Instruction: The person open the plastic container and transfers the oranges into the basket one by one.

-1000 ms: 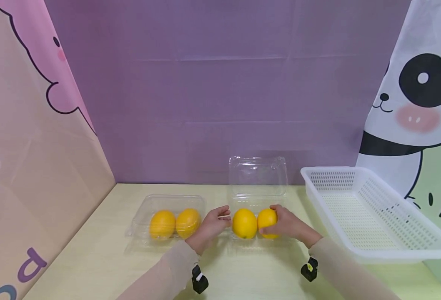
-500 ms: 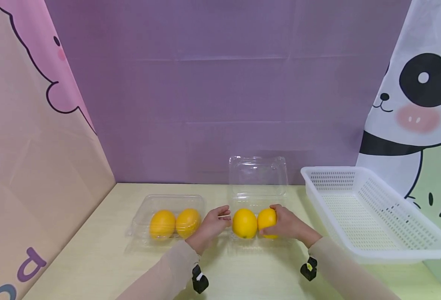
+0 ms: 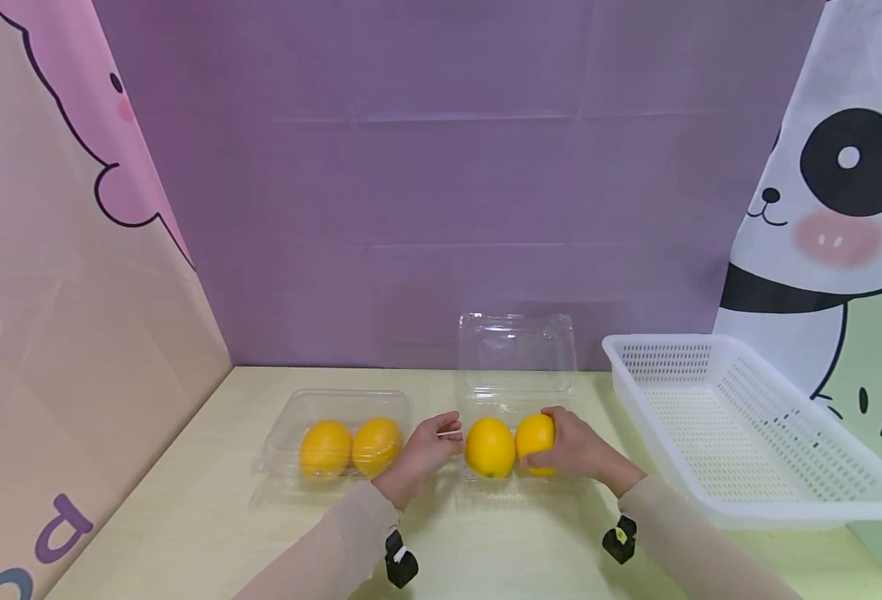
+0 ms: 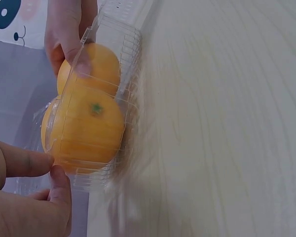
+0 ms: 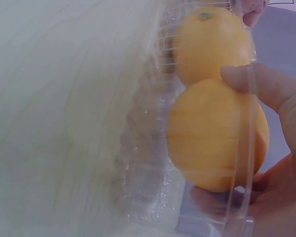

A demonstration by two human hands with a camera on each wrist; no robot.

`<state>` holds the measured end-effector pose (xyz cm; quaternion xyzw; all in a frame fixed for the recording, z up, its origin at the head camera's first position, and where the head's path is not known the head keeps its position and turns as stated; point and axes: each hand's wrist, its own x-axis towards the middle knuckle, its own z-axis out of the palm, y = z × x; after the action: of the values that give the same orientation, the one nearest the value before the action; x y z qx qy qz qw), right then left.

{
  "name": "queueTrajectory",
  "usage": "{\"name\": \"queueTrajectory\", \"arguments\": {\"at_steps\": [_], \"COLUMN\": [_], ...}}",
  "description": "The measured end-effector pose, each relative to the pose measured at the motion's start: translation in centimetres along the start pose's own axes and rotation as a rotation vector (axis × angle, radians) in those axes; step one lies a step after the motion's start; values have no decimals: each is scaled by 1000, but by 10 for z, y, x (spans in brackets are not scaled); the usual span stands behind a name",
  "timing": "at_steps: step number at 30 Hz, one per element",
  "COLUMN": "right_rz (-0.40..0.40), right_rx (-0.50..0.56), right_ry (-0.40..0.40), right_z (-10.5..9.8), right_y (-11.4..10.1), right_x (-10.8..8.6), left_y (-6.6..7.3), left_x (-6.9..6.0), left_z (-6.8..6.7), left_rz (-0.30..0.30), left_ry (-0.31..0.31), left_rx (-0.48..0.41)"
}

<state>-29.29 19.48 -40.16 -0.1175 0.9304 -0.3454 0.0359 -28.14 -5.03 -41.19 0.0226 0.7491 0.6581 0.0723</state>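
Observation:
An open clear plastic clamshell box (image 3: 518, 354) stands mid-table with its lid raised at the back. Two oranges sit side by side in its base. My right hand (image 3: 574, 447) grips the right-hand orange (image 3: 534, 443), thumb in front and fingers behind, as the right wrist view shows. The left orange (image 3: 489, 447) touches it, green stem end visible in the left wrist view. With thumb and forefinger, my left hand (image 3: 428, 450) pinches the left rim of the box; the fingertips (image 4: 58, 173) meet there.
Left of my left hand, a closed clear clamshell box (image 3: 291, 429) holds two oranges. A white slotted plastic basket (image 3: 711, 500) stands at the right. Behind the pale wooden table (image 3: 486, 554) hangs a purple cloth (image 3: 411, 183).

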Motion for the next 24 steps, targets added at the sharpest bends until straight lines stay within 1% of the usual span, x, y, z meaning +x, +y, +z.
{"name": "queueTrajectory", "arguments": {"at_steps": [4,14,24], "right_rz": [-13,-75,-90], "right_rx": [2,24,40], "right_ry": [19,71,79], "right_z": [-2,-8,-12], "right_y": [-1,-2,-2], "right_x": [1,2,2], "left_y": [0,-1,1], "left_x": [-1,-1,-2], "left_z": [0,1,1], "left_rz": [1,-1,3], "left_ry": [-1,13,16], "left_rx": [4,20,25]}}
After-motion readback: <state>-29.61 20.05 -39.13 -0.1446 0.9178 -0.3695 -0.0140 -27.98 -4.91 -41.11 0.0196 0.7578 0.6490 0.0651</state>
